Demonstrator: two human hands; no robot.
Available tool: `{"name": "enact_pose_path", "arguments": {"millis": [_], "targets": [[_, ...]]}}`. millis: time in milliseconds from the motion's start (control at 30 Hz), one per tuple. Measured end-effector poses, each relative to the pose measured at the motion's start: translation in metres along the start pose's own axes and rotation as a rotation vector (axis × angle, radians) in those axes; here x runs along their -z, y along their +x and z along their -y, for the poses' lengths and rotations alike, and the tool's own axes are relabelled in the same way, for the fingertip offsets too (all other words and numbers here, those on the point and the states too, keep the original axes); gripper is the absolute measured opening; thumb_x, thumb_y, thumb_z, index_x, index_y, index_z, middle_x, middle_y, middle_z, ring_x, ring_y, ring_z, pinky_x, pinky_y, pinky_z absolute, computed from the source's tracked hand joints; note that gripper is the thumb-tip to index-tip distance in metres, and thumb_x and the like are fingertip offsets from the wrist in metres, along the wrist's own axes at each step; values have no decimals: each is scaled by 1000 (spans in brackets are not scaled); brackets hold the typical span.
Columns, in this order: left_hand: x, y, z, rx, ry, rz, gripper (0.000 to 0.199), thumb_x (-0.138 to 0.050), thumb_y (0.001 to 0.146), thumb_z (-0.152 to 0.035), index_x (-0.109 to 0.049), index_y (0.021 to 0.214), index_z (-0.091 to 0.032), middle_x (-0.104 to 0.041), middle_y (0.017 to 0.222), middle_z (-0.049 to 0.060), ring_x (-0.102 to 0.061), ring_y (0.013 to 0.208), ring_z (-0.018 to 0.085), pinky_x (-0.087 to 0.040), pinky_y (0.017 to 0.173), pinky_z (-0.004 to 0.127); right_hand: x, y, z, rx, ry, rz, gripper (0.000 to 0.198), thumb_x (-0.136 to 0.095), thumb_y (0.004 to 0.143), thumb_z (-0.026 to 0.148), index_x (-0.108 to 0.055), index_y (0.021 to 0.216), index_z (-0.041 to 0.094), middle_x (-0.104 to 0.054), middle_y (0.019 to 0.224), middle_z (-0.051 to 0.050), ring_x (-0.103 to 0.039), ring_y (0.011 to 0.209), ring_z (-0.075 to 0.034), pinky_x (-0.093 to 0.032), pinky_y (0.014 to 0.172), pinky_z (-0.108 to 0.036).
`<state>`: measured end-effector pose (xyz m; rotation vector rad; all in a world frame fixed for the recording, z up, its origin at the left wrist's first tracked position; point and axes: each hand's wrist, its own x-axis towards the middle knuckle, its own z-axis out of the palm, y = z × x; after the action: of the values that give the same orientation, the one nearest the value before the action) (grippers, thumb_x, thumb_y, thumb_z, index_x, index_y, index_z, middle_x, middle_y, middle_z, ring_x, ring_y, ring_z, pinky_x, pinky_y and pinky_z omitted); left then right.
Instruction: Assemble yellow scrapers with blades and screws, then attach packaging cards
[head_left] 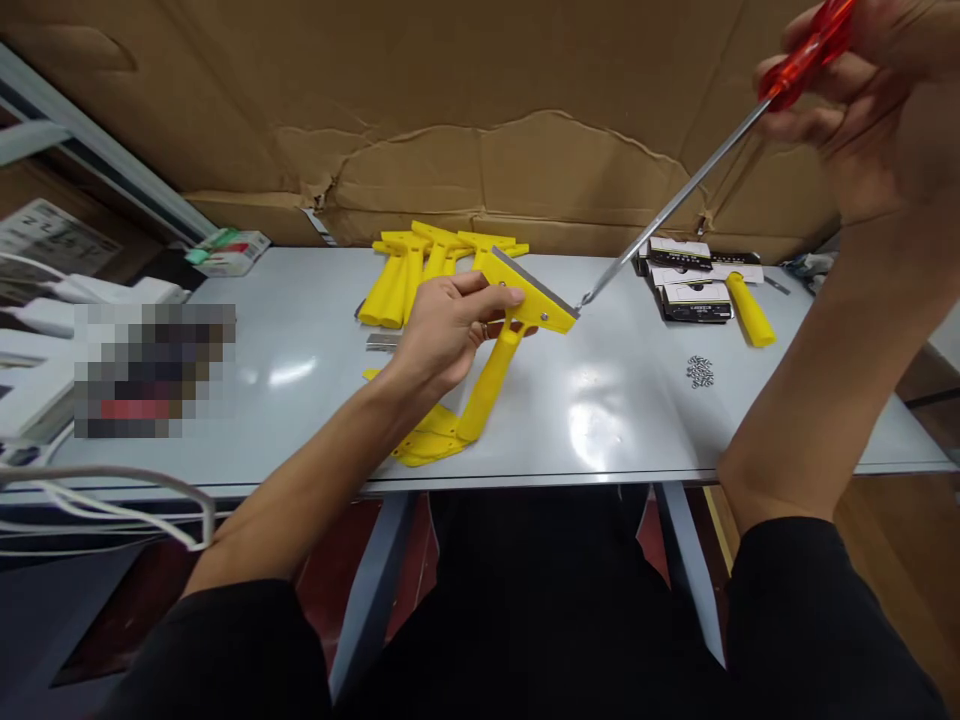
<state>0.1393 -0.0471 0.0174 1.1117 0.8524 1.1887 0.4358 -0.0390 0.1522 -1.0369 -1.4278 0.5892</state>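
My left hand (450,325) grips a yellow scraper (531,300) by its head, which has a metal blade along its upper edge and screws in its face. Its handle slants down toward the table. My right hand (840,100), raised at the upper right, is closed round the red handle of a screwdriver (675,205). The long shaft slopes down left, and its tip, with what looks like a small screw on it, is close to the right corner of the scraper head. Whether they touch I cannot tell. Below my left hand lie flat yellow plates (427,445).
Several yellow scrapers (420,265) lie at the back. On the right are a pile of screws (700,372), black and white blade boxes (694,290) and a yellow handle (750,310). White power strips and cables (45,370) crowd the left. Cardboard (480,100) walls the back.
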Motion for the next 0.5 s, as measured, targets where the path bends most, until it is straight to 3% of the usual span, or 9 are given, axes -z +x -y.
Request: {"name": "enact_pose_path", "arguments": {"millis": [167, 333, 500], "targets": [[-8, -5, 11, 77, -33, 64, 36, -100, 58, -31, -72, 71, -11, -72, 73, 3, -74, 74, 18, -69, 74, 35, -28, 7, -10, 182, 170, -33, 48, -73, 71, 26, -51, 113, 18, -58, 85, 2, -73, 81, -18, -55, 46, -24], [-12, -3, 18, 124, -99, 2, 47, -104, 49, -33, -72, 74, -11, -72, 74, 1, -71, 65, 15, -70, 75, 38, -48, 11, -23, 126, 150, 10, 39, -66, 77, 20, -52, 113, 18, -59, 90, 4, -74, 81, -18, -62, 49, -29], [-11, -1, 22, 123, -113, -62, 50, -104, 48, -30, -67, 77, -14, -72, 71, 0, -73, 65, 19, -70, 70, 41, -49, 15, -32, 129, 135, 46, 39, -66, 77, 20, -52, 114, 18, -59, 90, 2, -75, 84, -18, -63, 51, -30]]}}
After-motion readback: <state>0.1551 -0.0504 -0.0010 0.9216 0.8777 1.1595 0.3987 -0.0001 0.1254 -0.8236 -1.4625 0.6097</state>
